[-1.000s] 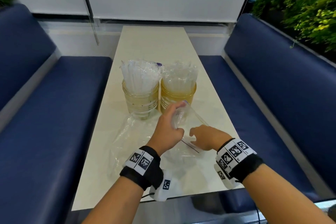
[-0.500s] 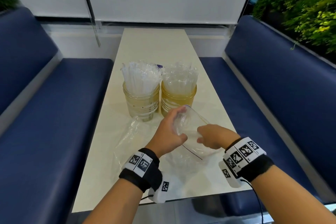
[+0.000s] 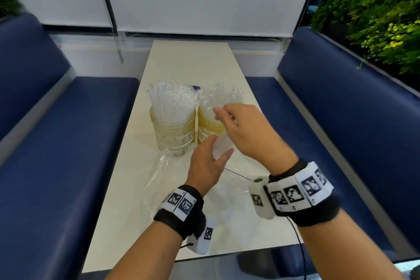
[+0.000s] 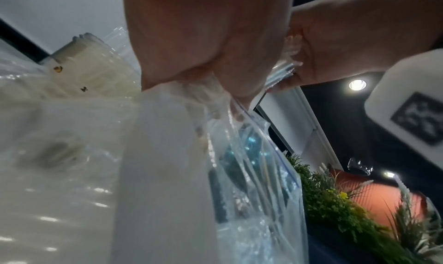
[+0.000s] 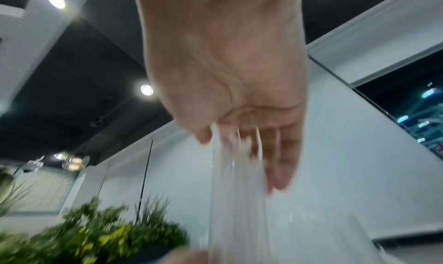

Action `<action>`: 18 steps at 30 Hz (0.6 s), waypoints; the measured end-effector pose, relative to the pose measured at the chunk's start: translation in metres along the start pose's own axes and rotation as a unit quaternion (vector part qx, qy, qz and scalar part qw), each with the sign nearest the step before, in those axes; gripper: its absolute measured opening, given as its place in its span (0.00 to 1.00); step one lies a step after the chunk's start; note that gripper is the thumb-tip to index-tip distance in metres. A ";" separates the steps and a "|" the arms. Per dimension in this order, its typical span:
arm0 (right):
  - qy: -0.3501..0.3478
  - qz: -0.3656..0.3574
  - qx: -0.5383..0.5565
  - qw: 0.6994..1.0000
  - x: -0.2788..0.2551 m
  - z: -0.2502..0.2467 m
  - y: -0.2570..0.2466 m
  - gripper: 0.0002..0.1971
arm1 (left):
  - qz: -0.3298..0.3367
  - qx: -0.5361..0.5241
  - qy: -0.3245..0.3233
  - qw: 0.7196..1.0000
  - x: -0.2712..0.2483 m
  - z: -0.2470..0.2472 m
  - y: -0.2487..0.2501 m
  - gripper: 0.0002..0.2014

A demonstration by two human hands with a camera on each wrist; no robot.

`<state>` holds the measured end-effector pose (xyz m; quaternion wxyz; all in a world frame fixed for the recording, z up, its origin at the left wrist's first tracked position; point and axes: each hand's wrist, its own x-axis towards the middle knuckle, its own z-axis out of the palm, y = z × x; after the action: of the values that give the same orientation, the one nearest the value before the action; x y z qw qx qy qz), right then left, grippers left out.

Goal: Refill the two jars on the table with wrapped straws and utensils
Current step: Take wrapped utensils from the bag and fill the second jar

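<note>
Left hand (image 3: 208, 163) grips the bundle of wrapped utensils (image 3: 221, 146); right hand (image 3: 245, 130) pinches its top. Light, slippery film: likely best held mid-bundle.

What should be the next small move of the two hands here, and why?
Probably the right hand should draw the clear wrapped items it pinches free of the clear zip bag, whose mouth the left hand grips, then lower them into the amber glass jar on the right, just beneath that hand.

Head view looks down the table (image 3: 188, 63); wrist views look up close, sharing plants (image 4: 335, 201).
</note>
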<state>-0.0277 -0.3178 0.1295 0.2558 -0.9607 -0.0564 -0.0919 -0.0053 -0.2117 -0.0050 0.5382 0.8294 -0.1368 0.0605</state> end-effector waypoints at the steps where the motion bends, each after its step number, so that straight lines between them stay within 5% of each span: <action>1: 0.033 -0.007 0.054 0.998 0.000 0.012 0.001 0.27 | 0.001 -0.020 0.008 1.000 0.001 0.001 0.002 0.20; 5: 0.069 0.017 0.293 0.953 0.001 0.043 -0.001 0.14 | -0.006 -0.079 0.019 0.997 0.002 0.000 0.003 0.17; 7: 0.110 0.053 0.392 0.912 0.002 0.050 -0.001 0.23 | -0.003 -0.094 0.028 0.995 0.003 -0.003 0.005 0.17; 9: 0.113 0.082 0.387 0.912 0.001 0.063 0.002 0.26 | 0.010 -0.107 0.022 0.994 0.004 -0.006 0.009 0.12; 14: 0.084 0.057 0.372 0.923 0.000 0.080 -0.003 0.03 | -0.008 -0.145 0.026 0.989 0.003 -0.011 0.005 0.15; 18: 0.084 0.018 0.350 0.933 0.014 0.053 -0.018 0.03 | -0.049 -0.162 -0.002 0.986 0.003 -0.012 0.000 0.18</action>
<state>-0.0085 -0.2750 0.0962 0.5814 -0.7997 -0.0464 -0.1423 -0.0018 -0.2013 0.0007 0.6672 0.7374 -0.1048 0.0093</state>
